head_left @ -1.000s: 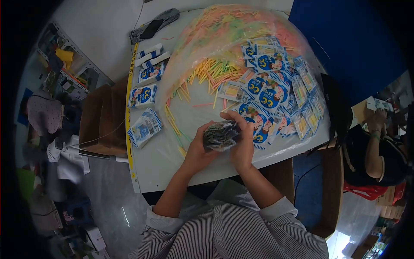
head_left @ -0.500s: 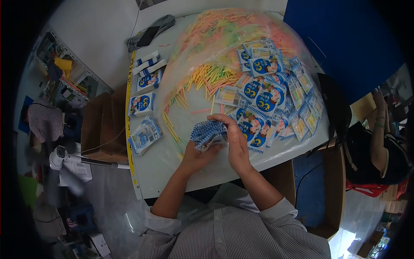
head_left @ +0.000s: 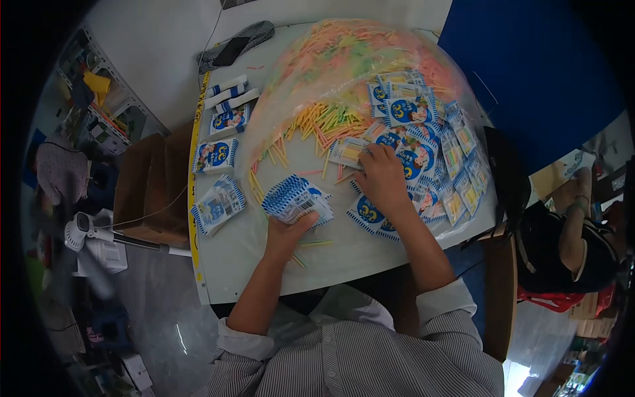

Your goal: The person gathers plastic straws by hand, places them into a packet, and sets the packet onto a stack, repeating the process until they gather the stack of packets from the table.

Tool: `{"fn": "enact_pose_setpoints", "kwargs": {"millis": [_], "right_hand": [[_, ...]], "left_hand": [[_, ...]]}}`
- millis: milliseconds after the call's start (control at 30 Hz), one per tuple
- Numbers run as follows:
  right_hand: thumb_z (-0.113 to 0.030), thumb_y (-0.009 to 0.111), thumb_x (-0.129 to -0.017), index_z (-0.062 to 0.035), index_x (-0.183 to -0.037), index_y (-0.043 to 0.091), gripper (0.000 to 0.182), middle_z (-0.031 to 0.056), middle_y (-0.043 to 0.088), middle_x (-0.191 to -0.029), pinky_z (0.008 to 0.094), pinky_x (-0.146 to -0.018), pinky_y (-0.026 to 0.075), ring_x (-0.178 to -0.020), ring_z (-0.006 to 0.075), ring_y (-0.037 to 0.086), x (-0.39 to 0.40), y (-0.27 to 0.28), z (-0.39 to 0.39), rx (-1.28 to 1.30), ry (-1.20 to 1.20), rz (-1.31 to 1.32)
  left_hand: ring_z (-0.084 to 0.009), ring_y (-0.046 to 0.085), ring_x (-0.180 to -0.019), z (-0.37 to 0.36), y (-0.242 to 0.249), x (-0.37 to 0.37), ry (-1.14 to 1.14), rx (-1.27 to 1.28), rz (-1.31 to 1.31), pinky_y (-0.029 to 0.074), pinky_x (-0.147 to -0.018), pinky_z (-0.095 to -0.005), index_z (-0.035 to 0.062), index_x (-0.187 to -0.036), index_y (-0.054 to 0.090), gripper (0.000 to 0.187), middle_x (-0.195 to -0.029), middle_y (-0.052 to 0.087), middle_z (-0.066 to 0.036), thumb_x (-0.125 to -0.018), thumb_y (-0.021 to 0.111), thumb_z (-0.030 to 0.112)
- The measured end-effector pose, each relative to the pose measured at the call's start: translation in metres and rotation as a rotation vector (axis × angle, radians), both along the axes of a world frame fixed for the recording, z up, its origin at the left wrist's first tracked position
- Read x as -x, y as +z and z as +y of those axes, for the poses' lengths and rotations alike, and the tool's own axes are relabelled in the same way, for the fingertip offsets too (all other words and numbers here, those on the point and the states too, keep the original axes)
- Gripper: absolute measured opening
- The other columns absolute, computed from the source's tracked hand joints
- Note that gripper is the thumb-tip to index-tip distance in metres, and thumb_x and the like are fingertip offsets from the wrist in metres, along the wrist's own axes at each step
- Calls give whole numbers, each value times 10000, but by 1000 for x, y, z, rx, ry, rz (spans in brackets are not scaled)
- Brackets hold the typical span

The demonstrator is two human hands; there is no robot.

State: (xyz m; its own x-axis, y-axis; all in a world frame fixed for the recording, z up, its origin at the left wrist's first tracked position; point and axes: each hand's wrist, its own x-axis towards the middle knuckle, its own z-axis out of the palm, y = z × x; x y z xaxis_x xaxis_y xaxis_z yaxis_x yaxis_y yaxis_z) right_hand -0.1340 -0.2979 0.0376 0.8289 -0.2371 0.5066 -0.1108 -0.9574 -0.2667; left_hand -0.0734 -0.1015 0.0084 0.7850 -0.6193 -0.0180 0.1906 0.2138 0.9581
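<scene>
My left hand (head_left: pixel 286 237) is wrapped around a stack of blue-and-white snack packets (head_left: pixel 290 198), held above the white table (head_left: pixel 264 283). Their striped ends fan out toward the upper left. At the pile, my right hand (head_left: pixel 386 178) grips the right end of a single packet (head_left: pixel 345 152) whose clear window shows yellow sticks. More printed packets (head_left: pixel 413 112) lie heaped beyond and beside this hand. Loose coloured sticks (head_left: pixel 321 122) spread out to the left of the heap, by the opening of a large clear plastic bag (head_left: pixel 274 99).
Along the table's left edge lie bundled packets (head_left: pixel 215 156) and another bundle (head_left: pixel 218 205). A phone (head_left: pixel 231 51) rests on grey cloth at the back. Cardboard boxes (head_left: pixel 149 192) flank the table. A co-worker's arm (head_left: pixel 574 231) shows at the right.
My hands have parted. The left has moved slightly left with the stack, while the right has left the stack and reached up and right to a packet on the pile.
</scene>
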Motion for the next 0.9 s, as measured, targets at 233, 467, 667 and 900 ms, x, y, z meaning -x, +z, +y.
{"fn": "enact_pose_setpoints", "kwargs": {"millis": [233, 467, 667, 900], "right_hand": [[-63, 548, -635, -7, -802, 553, 176, 117, 532, -820, 369, -724, 390, -826, 260, 495, -16, -5, -8, 437, -92, 209], [-86, 559, -719, -25, -870, 525, 166, 131, 584, -745, 345, -657, 439, -686, 280, 570, -33, 50, -8, -154, 81, 350], [-110, 578, -724, -26, -861, 561, 161, 126, 602, -758, 333, -632, 434, -699, 257, 581, -54, 80, -19, -211, 358, 568], [-194, 555, -721, -24, -806, 586, 193, 107, 585, -683, 302, -588, 439, -627, 211, 588, -43, 89, 27, -117, 745, 638]], "left_hand": [[-102, 556, -795, 4, 9, 1, 9, -95, -81, 458, -689, -241, 26, -960, 540, 315, -884, 587, -39, -679, 674, 75], [-96, 550, -830, 6, 17, 0, -88, -101, -258, 435, -748, -230, 19, -1009, 507, 375, -892, 590, -35, -680, 676, 77], [-145, 526, -944, 8, 14, -3, -169, -63, -292, 411, -820, -269, 35, -995, 511, 429, -1026, 539, -84, -623, 719, 77], [-255, 446, -1076, 13, 24, -2, -248, -138, -779, 345, -910, -342, 61, -939, 555, 443, -1152, 445, -117, -547, 758, 97]]}}
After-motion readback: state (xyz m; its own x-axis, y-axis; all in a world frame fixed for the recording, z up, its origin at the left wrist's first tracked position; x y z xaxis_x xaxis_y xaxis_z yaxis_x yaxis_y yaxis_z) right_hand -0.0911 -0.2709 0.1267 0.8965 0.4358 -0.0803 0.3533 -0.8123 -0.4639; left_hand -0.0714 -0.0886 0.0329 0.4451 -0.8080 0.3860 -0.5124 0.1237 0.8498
